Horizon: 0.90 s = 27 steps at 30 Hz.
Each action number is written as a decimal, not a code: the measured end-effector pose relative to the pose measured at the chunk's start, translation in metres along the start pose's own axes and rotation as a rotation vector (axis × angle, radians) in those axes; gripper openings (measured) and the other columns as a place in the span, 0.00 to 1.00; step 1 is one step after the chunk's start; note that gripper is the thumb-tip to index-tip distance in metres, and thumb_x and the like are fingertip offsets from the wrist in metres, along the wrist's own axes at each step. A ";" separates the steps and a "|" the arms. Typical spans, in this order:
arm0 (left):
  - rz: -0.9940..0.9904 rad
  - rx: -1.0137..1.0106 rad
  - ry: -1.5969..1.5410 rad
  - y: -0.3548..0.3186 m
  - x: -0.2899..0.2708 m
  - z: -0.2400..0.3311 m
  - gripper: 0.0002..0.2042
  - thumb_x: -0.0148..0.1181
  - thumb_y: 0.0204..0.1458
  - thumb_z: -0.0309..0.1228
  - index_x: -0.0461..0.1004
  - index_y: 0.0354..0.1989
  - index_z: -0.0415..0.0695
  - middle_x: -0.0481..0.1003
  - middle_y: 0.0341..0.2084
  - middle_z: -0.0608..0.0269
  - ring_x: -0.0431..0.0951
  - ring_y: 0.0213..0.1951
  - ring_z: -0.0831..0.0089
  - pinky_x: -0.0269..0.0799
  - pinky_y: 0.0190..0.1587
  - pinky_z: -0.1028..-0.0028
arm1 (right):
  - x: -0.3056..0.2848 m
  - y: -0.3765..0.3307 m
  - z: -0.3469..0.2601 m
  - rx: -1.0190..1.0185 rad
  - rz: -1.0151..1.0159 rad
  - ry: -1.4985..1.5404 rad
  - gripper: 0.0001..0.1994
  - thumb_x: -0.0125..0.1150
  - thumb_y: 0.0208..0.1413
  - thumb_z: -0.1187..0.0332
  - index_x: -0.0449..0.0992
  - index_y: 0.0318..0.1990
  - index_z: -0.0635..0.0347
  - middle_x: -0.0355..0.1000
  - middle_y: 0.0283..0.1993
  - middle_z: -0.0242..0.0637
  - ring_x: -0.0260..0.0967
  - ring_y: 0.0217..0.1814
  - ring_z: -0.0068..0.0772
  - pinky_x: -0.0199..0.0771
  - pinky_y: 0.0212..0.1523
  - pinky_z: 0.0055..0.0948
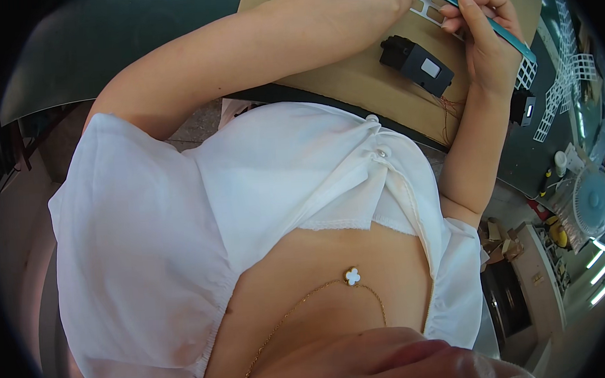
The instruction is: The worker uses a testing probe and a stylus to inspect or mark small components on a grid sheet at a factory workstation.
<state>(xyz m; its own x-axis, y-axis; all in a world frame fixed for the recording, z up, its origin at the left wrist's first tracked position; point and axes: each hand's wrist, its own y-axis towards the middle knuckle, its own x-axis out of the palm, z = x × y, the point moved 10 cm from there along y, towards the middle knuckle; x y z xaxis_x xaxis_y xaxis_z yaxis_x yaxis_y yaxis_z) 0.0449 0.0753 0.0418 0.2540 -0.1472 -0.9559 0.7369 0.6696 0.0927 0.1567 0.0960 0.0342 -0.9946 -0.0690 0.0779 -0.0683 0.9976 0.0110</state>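
Note:
My right hand pinches a pair of teal tweezers, whose tips point up and left over a white lattice sheet. My left hand is at the top edge, fingers bent together beside the lattice and near the tweezers' tips. What it pinches is too small and cut off to make out. The lattice lies on a brown board. Between my forearms sits a black box-shaped device with a pale window and thin reddish wires at its near end.
Right of my right forearm are a second black device and more white lattice strips on a dark green tabletop. Farther right are a yellow-handled tool and a blue fan.

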 end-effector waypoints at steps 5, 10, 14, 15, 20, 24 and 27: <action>-0.052 -0.047 0.057 -0.003 -0.012 -0.001 0.14 0.44 0.46 0.28 0.67 0.41 0.35 0.71 0.17 0.56 0.72 0.19 0.63 0.67 0.21 0.72 | 0.008 -0.005 -0.035 -0.261 -0.249 0.288 0.05 0.45 0.51 0.78 0.66 0.35 0.64 0.70 0.26 0.46 0.68 0.25 0.34 0.69 0.33 0.27; 0.103 0.074 -0.037 -0.004 -0.016 0.010 0.13 0.46 0.46 0.30 0.67 0.38 0.37 0.71 0.17 0.57 0.71 0.19 0.63 0.67 0.22 0.72 | -0.010 -0.034 -0.055 -0.246 -0.051 0.236 0.05 0.41 0.52 0.78 0.65 0.31 0.60 0.69 0.23 0.42 0.64 0.21 0.28 0.55 0.52 0.48; 0.713 0.599 -0.509 -0.026 -0.036 0.030 0.12 0.52 0.44 0.35 0.67 0.33 0.40 0.69 0.18 0.59 0.69 0.20 0.62 0.66 0.25 0.72 | -0.028 -0.071 -0.046 -0.353 -0.114 0.242 0.00 0.45 0.50 0.76 0.63 0.30 0.61 0.69 0.21 0.45 0.68 0.18 0.30 0.49 0.55 0.56; 0.617 0.566 -0.563 -0.023 -0.034 0.029 0.12 0.53 0.43 0.36 0.67 0.31 0.40 0.69 0.18 0.59 0.69 0.20 0.62 0.66 0.26 0.72 | -0.032 -0.079 -0.036 -0.297 -0.054 0.239 0.03 0.45 0.49 0.78 0.61 0.28 0.58 0.69 0.19 0.44 0.67 0.16 0.30 0.43 0.57 0.60; 0.261 0.417 -0.759 -0.016 -0.015 0.027 0.15 0.58 0.39 0.40 0.64 0.25 0.41 0.67 0.20 0.58 0.67 0.23 0.63 0.65 0.30 0.72 | -0.033 -0.093 -0.007 -0.237 0.029 0.258 0.03 0.47 0.48 0.78 0.62 0.28 0.59 0.69 0.18 0.44 0.66 0.15 0.30 0.43 0.57 0.58; 0.087 0.276 -0.866 -0.008 0.011 0.021 0.16 0.59 0.38 0.40 0.63 0.23 0.41 0.66 0.22 0.57 0.67 0.25 0.63 0.65 0.33 0.71 | -0.029 -0.091 -0.003 -0.238 0.016 0.247 0.03 0.48 0.48 0.78 0.63 0.28 0.59 0.70 0.19 0.45 0.67 0.16 0.31 0.42 0.58 0.57; 0.097 0.293 -0.901 -0.008 0.011 0.022 0.15 0.58 0.38 0.39 0.63 0.23 0.41 0.67 0.22 0.57 0.67 0.25 0.63 0.65 0.32 0.72 | -0.027 -0.089 -0.004 -0.215 0.002 0.203 0.03 0.48 0.47 0.78 0.64 0.28 0.59 0.70 0.20 0.45 0.69 0.17 0.32 0.41 0.59 0.55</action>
<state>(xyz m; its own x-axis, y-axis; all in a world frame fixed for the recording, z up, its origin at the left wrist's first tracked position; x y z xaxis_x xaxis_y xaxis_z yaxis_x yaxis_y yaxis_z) 0.0557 0.0522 0.0364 0.6191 -0.6886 -0.3777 0.7843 0.5167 0.3435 0.1895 0.0089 0.0349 -0.9571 -0.0883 0.2761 -0.0266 0.9752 0.2196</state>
